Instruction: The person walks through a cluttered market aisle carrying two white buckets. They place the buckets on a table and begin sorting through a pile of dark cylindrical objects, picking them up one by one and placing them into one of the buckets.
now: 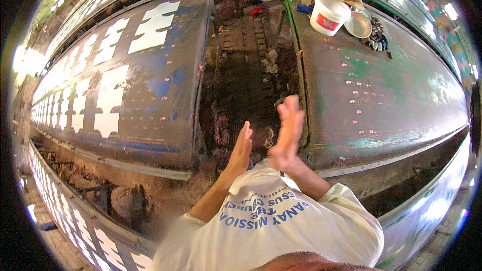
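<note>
Both my hands are raised in front of my white shirt, over the dark gap between two long tables. My left hand is seen nearly edge-on, fingers straight, with nothing in it. Slightly higher and to the right, my right hand has its fingers stretched out and holds nothing; it is a little blurred. The palms face each other with space between them. Closest to my right hand is the edge of the right table, stained green and dark. On the left table lie rows of white flat cut pieces.
A white bucket with a red label stands at the far end of the right table. Beside it are a round pale lid and a dark heap of small items. Scraps, including a red one, litter the floor between the tables.
</note>
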